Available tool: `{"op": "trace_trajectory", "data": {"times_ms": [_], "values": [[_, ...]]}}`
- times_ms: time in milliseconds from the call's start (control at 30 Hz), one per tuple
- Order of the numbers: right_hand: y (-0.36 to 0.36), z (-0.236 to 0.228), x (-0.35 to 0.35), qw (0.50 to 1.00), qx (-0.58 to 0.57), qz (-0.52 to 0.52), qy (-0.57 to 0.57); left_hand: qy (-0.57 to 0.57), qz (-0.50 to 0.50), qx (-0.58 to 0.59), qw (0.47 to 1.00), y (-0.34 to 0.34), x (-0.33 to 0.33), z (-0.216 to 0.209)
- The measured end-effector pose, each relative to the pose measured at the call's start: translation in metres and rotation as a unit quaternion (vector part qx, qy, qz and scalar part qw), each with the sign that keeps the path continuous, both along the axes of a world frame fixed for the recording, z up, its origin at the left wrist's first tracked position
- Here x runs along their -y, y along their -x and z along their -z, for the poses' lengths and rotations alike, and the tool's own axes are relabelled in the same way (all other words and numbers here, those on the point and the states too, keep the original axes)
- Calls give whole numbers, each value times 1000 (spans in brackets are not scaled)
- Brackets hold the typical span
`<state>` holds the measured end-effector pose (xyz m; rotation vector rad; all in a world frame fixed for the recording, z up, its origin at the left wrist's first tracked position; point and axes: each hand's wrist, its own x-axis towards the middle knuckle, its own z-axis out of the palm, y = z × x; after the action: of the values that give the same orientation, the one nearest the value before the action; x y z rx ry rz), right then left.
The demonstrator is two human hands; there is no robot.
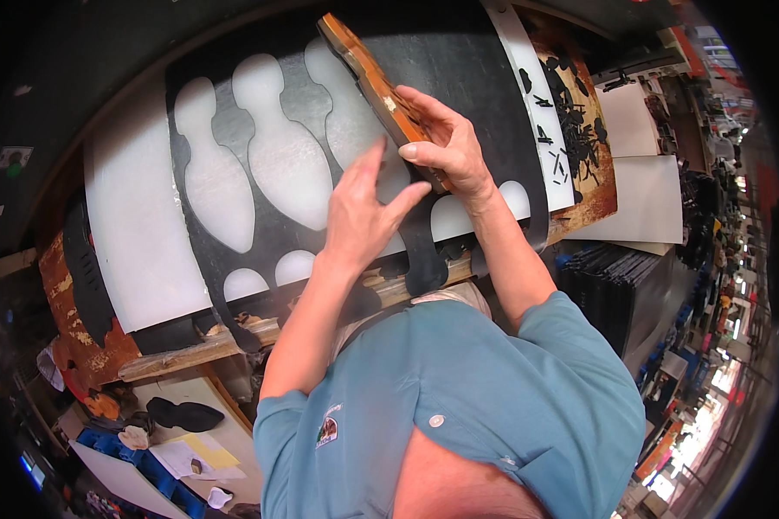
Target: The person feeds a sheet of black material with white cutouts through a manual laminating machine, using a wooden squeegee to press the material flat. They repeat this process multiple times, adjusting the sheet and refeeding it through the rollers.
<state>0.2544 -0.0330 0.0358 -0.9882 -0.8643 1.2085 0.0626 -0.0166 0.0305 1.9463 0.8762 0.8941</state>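
My right hand (452, 145) grips an orange, sole-shaped cutting die (374, 86) by its near end, thumb on the side facing me. The die is tilted on edge, its far end pointing up and left over the sheet. My left hand (357, 212) is just left of the die's near end, thumb and fingers apart and slightly blurred, holding nothing. Beneath both hands is a black sheet (441, 60) with several sole-shaped cutouts. White board (290, 173) shows through the cutouts. The die and my hands partly hide the cutouts at the middle.
A white board (138, 208) extends left of the sheet. Small black scraps (580, 121) lie on the worn brown surface at right. Stacked black sheets (610, 285) stand below right. A black sole-shaped piece (184, 415) lies lower left, by a blue crate (112, 443). The worn wooden edge (182, 359) runs before me.
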Motion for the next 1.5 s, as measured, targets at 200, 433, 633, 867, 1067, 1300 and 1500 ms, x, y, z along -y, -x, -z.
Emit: {"op": "trace_trajectory", "data": {"times_ms": [200,433,633,867,1067,1300,1500], "values": [[-19,8,-3,997,-72,7,5,127,-57,-10,990,21,-13,6],[-41,-1,19,998,43,52,-13,40,-346,25,937,224,-61,3],[-51,14,19,857,498,134,-10,-16,-541,-289,790,435,-128,-1],[-52,35,20,771,610,153,-102,-203,-608,-389,662,437,-123,22],[-55,33,21,769,608,150,-128,-146,-444,-165,869,274,-55,21],[-60,36,20,770,606,149,-136,-176,-67,-67,980,97,94,29],[-67,44,26,822,541,170,-49,-261,-128,-87,953,80,100,53]]}}
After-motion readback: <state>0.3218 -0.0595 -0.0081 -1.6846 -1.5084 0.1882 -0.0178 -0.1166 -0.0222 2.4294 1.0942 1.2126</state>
